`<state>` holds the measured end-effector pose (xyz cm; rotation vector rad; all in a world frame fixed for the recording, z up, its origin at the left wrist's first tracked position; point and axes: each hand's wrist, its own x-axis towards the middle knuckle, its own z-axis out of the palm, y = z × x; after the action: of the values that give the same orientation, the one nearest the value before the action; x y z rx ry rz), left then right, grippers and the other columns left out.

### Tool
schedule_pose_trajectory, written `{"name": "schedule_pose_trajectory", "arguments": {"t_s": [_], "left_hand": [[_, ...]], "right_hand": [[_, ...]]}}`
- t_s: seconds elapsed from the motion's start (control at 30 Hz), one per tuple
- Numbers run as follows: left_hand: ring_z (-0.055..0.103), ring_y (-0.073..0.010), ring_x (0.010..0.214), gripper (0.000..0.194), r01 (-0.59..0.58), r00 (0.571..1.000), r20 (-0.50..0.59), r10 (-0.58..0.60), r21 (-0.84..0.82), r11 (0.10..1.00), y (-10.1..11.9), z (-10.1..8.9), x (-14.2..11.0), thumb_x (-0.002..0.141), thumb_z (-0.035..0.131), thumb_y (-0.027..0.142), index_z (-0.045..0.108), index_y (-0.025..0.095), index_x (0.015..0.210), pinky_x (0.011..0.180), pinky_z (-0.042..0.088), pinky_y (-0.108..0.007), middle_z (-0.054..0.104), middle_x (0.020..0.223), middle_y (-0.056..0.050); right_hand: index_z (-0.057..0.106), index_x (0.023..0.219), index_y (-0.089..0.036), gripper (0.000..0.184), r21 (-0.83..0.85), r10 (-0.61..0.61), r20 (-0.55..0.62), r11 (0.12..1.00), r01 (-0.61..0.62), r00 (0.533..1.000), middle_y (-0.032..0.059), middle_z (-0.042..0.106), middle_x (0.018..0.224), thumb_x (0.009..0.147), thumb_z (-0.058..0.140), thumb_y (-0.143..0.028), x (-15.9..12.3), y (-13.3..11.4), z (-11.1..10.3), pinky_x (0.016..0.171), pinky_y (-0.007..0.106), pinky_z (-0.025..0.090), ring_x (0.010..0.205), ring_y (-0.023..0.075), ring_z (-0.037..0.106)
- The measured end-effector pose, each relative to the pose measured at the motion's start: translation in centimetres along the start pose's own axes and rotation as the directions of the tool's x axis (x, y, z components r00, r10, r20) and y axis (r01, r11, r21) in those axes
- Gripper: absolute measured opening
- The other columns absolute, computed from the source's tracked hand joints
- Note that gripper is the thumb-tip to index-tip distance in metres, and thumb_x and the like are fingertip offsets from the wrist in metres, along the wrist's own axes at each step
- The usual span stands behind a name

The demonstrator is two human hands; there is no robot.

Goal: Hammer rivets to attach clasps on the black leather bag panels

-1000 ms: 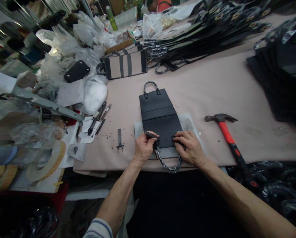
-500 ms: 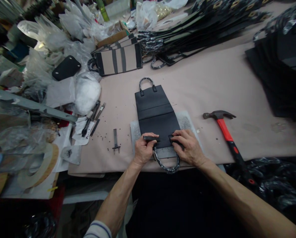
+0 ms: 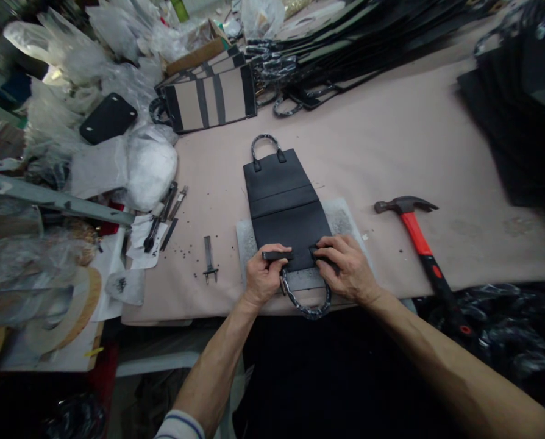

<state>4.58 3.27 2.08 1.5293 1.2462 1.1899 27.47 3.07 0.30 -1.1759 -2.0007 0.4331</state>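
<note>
Black bag (image 3: 281, 198) stretches lengthwise away, leaning left. At its near end I see the left hand (image 3: 263, 275) pinching a dark strip (image 3: 276, 255), the right hand (image 3: 349, 269) a handle tab (image 3: 313, 252)

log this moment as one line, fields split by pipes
left hand: holds dark bar | right hand: touching end of near handle | bag: flat, partly on slab | hammer: right of bag

The bag panel (image 3: 291, 225) is black; hammer handle (image 3: 417, 236), red and black; table cover (image 3: 391, 140), pinkish beige; sleeve (image 3: 181, 425), white with blue stripes.
</note>
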Motion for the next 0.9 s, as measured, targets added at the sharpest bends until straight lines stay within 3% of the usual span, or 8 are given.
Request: {"name": "schedule_pose_trajectory", "arguments": {"t_s": [0.7, 0.9], "left_hand": [[0.072, -0.0242, 0.102, 0.009, 0.033, 0.999, 0.011, -0.033, 0.023, 0.999, -0.72, 0.21, -0.10, 0.094, 0.065, 0.024, 0.069, 0.020, 0.101, 0.098, 0.055, -0.039, 0.074, 0.104, -0.008], [0.071, -0.0198, 0.095, 0.009, -0.069, 0.997, -0.012, 0.072, 0.170, 0.983, -0.45, 0.78, 0.30, 0.094, 0.062, 0.018, 0.069, 0.019, 0.099, 0.091, 0.055, -0.033, 0.074, 0.097, -0.006]], "right_hand": [[0.069, 0.098, -0.022, 0.013, 0.000, -0.009, -0.011, 1.000, 0.009, 1.000, 0.0100, 0.066, 0.107, 0.090, 0.059, -0.017, 0.01, -0.01, 0.06, 0.088, 0.046, 0.049, 0.100, 0.0282, 0.058], [0.070, 0.099, -0.020, 0.014, -0.003, 0.004, -0.002, 1.000, -0.004, 1.000, 0.0104, 0.066, 0.109, 0.090, 0.060, -0.017, -0.05, 0.10, 0.13, 0.090, 0.047, 0.049, 0.101, 0.0287, 0.058]]}}
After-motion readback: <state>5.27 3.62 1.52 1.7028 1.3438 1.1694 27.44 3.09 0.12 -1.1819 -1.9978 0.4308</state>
